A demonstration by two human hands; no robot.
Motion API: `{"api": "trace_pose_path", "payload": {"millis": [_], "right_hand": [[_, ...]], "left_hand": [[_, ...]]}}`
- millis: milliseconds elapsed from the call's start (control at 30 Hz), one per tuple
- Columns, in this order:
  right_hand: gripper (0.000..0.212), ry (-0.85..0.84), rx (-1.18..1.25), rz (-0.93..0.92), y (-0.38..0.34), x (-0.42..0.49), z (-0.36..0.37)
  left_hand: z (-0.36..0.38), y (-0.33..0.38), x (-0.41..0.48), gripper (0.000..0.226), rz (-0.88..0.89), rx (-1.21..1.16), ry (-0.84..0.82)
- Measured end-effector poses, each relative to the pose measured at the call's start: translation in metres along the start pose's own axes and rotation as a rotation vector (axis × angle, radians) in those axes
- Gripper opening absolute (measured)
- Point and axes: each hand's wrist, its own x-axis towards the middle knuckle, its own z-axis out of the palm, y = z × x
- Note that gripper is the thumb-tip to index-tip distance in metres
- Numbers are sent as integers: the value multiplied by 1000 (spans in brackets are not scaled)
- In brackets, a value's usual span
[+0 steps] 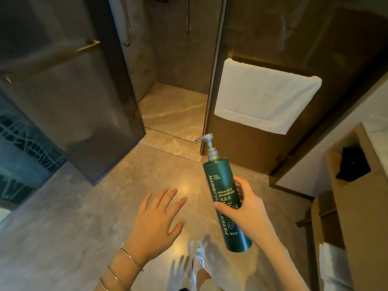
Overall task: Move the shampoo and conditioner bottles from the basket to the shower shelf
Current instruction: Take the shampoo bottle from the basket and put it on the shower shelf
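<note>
**Shampoo held before the open shower**

A green shampoo bottle is being gripped around its lower middle by the right hand, thumb across the label and fingers wrapped behind. The bottle is being held in the air above the floor, tilted slightly, its grey pump pointing up toward the shower. The left hand is being held flat beside it, fingers spread and holding nothing. A white towel is hanging right of the shower doorway.
</note>
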Motion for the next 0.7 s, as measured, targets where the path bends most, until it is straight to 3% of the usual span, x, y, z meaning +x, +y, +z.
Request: {"api": "trace_pose_path", "payload": {"millis": [400, 700], "right_hand": [[75, -72, 21, -225, -89, 205, -17], [72, -146, 32, -163, -113, 309, 28]], "left_hand": [[-55, -88, 156, 48, -131, 59, 178], [-34, -170, 207, 49, -192, 71, 55]]}}
